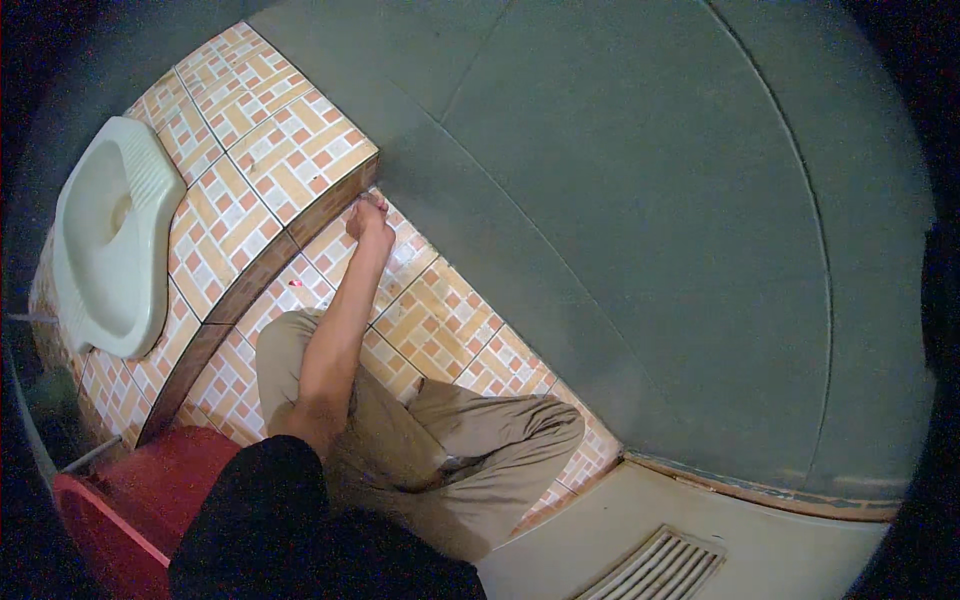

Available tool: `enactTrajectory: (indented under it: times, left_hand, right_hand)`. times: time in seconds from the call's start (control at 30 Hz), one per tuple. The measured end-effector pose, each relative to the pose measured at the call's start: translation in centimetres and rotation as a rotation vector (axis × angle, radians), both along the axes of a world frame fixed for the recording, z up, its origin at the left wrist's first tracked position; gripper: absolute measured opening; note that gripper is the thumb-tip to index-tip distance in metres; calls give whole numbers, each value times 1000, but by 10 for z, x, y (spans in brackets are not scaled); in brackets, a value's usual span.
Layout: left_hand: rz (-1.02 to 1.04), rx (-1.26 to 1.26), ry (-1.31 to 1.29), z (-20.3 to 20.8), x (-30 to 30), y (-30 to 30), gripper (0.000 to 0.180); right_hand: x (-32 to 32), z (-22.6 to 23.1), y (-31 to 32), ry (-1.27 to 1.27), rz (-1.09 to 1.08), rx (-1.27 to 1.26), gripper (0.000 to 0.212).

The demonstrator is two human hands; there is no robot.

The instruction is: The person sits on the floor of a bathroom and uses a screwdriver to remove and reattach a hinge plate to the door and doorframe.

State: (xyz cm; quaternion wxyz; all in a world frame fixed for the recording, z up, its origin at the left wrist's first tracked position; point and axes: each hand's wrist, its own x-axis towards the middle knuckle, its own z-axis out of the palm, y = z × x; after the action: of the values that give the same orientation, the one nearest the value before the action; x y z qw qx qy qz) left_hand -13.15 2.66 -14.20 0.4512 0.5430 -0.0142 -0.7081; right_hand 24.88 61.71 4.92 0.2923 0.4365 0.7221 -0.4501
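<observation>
My left arm stretches forward over my bent leg (pixel 300 365) to the low corner where the tiled step meets the green wall. My left hand (pixel 371 217) is closed there, low by the floor tiles, with its fingers bunched against the foot of the step (pixel 262 275). A small greyish thing seems to show at the fingertips, too small to make out. Pale wet-looking smears (pixel 408 250) lie on the floor tiles beside the wrist. My right hand is out of sight.
A white squat toilet (pixel 112 240) is set in the raised tiled platform (pixel 235 190) at left. A red bucket (pixel 150 485) stands near left. At right rises the green wall (pixel 640 200); a pale door with a slatted vent (pixel 660 565) is near right. A small red scrap (pixel 296 283) lies on the floor.
</observation>
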Motion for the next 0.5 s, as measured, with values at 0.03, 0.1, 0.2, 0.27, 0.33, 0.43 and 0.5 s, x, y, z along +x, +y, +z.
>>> enactTrajectory:
  times: [0.03,0.1,0.2,0.27,0.33,0.43,0.5]
  left_hand:
    - [10,4,-18,-3,1,-5,11]
    - [-4,12,-31,-3,-1,-5,12]
    - [-63,26,0,8,3,5,7]
    - [-66,-8,24,4,7,7,7]
    - [-54,-32,50,1,-3,5,6]
    - [8,13,79,1,1,-4,5]
    - [-1,34,77,-3,-3,-9,4]
  right_hand:
    - [-1,2,0,-7,21,-7,34]
    - [0,21,3,-40,80,-8,35]
    - [-4,73,7,-89,310,2,35]
    - [-31,105,-4,125,466,59,36]
    - [-80,98,-31,556,421,160,39]
    - [-150,67,-77,1029,362,225,42]
    - [-181,12,-54,1191,460,476,44]
